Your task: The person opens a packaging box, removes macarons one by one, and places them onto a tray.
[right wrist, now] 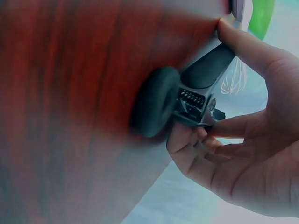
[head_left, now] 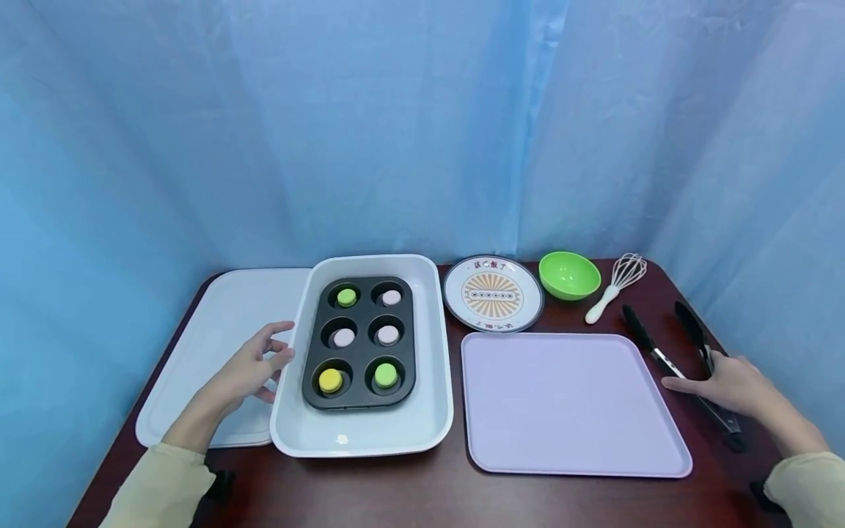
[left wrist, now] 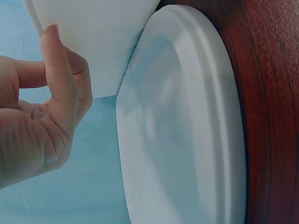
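At the right side of the table, my right hand [head_left: 733, 385] grips black-and-silver tongs [head_left: 670, 363], whose two arms spread apart. In the right wrist view the thumb lies on one side of the tongs [right wrist: 208, 65] and curled fingers on the other. My left hand [head_left: 247, 367] is at the left rim of a deep white tray [head_left: 363, 433], fingers loosely bent; whether they touch it I cannot tell. Inside this tray lies a dark muffin pan [head_left: 359, 345]. Its cups hold small round macaron-like pieces, such as a yellow one [head_left: 331, 380] and a green one [head_left: 386, 375].
A flat white tray [head_left: 218, 330] lies at the left, partly under the deep one. Right of centre is a lilac tray [head_left: 568, 403]. Behind it stand a patterned plate [head_left: 493, 312], a green bowl [head_left: 569, 276] and a white whisk [head_left: 614, 290]. Blue curtains [head_left: 396, 132] surround the table.
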Demonstrator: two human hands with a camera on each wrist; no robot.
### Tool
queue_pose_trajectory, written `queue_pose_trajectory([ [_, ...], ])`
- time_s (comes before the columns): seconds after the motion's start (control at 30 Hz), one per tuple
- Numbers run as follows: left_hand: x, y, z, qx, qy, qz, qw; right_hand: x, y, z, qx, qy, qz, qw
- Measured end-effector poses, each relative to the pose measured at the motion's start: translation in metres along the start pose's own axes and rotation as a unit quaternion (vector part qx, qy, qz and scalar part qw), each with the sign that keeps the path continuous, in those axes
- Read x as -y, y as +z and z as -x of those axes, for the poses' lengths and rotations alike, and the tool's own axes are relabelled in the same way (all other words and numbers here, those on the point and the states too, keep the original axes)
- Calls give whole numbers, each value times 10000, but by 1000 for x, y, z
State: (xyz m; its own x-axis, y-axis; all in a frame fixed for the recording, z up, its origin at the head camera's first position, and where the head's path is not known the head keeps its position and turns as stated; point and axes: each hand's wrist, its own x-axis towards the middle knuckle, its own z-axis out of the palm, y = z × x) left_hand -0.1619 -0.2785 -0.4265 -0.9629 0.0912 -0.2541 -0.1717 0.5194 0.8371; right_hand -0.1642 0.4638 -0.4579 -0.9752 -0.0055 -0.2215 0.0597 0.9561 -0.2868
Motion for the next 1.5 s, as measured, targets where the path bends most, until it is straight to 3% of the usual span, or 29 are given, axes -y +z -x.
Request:
queue_pose_trajectory([
  [0.27,1,2,-1,10,4,45,10000,-8,2,6,-222,86,-160,9996],
  [0.47,1,-1,0,4,-37,70,10000,4,-1,14,-958,381,-325,9941],
  [0.63,0,-2,-1,-7,-53,40,10000,30,-11,26,-1498,507,-510,9861],
  [0.87,1,-3,-1,-2,-53,57,10000,84,-29,38,-1953,-63,-856,9770],
  [1.07,1,-1,0,23,-74,116,9999,130,-36,38,-2297,-975,-1034,9628],
  [1.27,1,-1,1,17,-84,113,9999,182,-30,24,-2164,-1913,-1092,9511],
  [1.5,1,-2,-1,47,-56,161,9998,233,-16,4,-1767,-2618,-1204,9411],
])
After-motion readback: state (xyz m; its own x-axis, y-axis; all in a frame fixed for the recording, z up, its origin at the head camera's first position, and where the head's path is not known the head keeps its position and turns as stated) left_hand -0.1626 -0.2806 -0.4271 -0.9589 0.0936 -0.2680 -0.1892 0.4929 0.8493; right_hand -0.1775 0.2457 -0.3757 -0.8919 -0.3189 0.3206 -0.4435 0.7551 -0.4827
